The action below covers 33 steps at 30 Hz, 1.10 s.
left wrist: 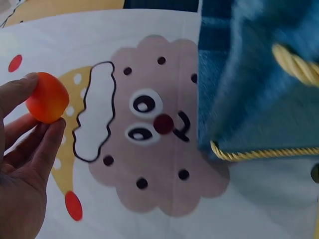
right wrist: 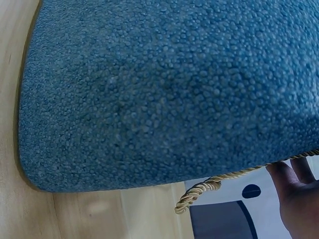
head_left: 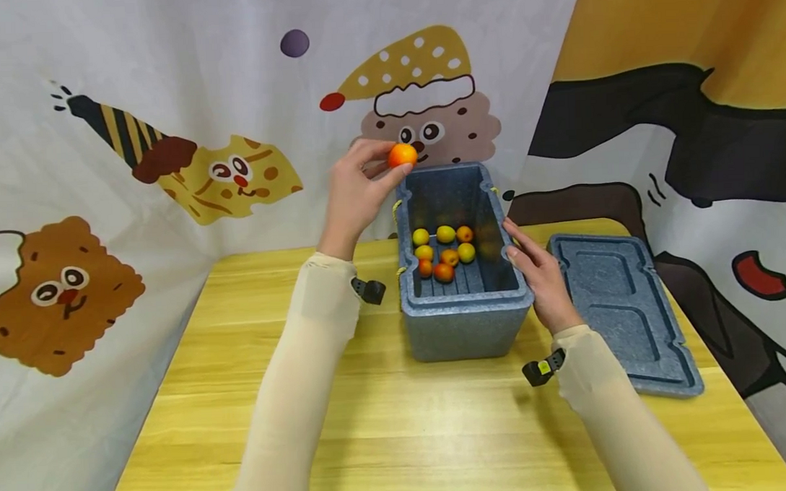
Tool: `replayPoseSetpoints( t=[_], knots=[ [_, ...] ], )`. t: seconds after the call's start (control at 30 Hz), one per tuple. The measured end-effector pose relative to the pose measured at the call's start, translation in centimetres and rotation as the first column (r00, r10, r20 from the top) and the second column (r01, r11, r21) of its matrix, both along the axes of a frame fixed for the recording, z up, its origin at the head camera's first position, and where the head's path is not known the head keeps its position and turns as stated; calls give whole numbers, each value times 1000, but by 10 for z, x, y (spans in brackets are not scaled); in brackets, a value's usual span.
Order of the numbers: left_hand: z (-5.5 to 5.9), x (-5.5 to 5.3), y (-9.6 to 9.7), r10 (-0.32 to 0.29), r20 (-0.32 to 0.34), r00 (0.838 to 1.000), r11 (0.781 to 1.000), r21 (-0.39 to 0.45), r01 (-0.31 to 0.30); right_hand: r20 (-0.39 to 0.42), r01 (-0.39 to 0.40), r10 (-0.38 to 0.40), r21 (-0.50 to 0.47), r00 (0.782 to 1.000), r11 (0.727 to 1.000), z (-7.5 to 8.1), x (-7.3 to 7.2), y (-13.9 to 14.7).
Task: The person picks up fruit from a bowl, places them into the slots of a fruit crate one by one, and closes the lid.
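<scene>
My left hand (head_left: 358, 189) pinches a small orange fruit (head_left: 403, 155) between thumb and fingertips, raised above the far left corner of a grey foam box (head_left: 469, 337). In the left wrist view the orange fruit (left wrist: 49, 98) looks smooth and rounded, and the box's blue-tinted side (left wrist: 249, 99) stands off to the right. My right hand (head_left: 542, 280) rests on the box's right rim, fingertips at its edge. Several small yellow and orange fruits, among them a yellow one (head_left: 445, 234) and a reddish one (head_left: 443, 272), lie on the ribbed floor inside the uncovered box.
A matching grey lid (head_left: 619, 310) lies on the wooden table (head_left: 242, 395), right of the box. Yellow rope (left wrist: 264, 153) runs along the box's side. Behind the table hangs a white cloth (head_left: 231, 63) printed with cartoon figures.
</scene>
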<state>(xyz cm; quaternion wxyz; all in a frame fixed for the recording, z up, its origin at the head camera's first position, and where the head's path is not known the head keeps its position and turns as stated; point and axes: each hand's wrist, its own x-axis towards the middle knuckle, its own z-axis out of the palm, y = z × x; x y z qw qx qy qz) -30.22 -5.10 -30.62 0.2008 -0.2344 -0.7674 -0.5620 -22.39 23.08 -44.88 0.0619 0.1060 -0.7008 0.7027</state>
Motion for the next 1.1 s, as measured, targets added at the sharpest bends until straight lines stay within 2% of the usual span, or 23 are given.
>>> replayPoseSetpoints(
  t=[0.17,0.33,0.43,0.57,0.77,1.1],
  knots=[
    [7,-4,14,-15,23,1000,1000,-27,16,-7,6,-6,2,1000,1000,1,0,0],
    [11,-8,25,-3,89,996,995,-98,11,-9,4,-4,-3,1000,1000,1,0,1],
    [13,-10,31,24,142,990,983,-184,2,-12,0,0,-6,1000,1000,1,0,1],
    [13,-14,40,33,203,979,960,-278,25,-8,-4,4,-4,1000,1000,1,0,0],
    [6,-18,51,25,268,963,941,-332,67,2,-4,4,-4,1000,1000,-1,0,0],
    [0,-23,65,42,267,963,913,-402,71,-5,-8,8,-19,1000,1000,-1,0,0]
  ],
)
